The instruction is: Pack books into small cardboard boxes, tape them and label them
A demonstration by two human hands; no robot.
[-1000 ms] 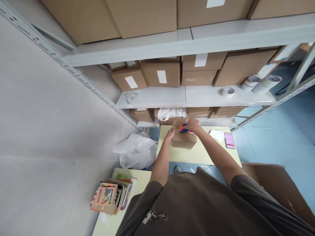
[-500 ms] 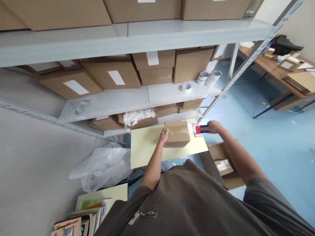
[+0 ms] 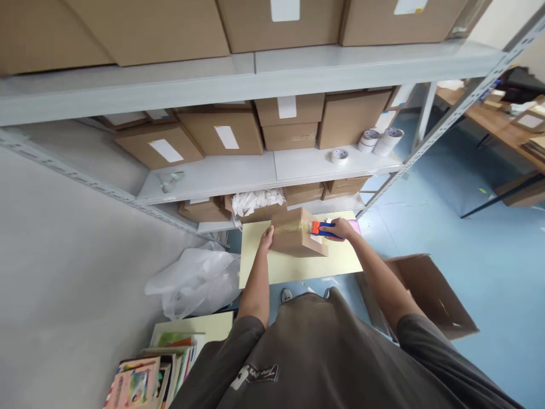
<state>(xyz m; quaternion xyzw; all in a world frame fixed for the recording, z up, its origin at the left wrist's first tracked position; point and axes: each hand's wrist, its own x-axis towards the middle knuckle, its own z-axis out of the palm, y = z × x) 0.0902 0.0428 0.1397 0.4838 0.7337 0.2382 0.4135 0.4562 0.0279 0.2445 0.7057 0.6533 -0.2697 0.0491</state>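
Note:
A small cardboard box [image 3: 286,238] is on the pale yellow tabletop [image 3: 255,272], with a strip of shiny yellowish tape along its top. It looks turned or slightly tilted, so its right end shows. My left hand [image 3: 267,237] grips the box at its left end, thumb near the top edge. In my right hand [image 3: 342,228] is a tape dispenser [image 3: 323,228] with a blue handle and an orange-red head. Its head touches the box's right end, near the tape. A pink item [image 3: 354,226] lies on the tabletop, partly behind my right wrist.
A metal shelf [image 3: 238,173] ahead carries cardboard boxes [image 3: 227,133] and white tape rolls [image 3: 339,157]. An open carton [image 3: 430,295] stands on the floor to the right. Left are plastic wrapping [image 3: 200,284] and a stack of books [image 3: 140,380].
My right hand has brought the tape dispenser leftwards, from beside the box up against its right end. The box has turned so that this end shows. The camera view has shifted.

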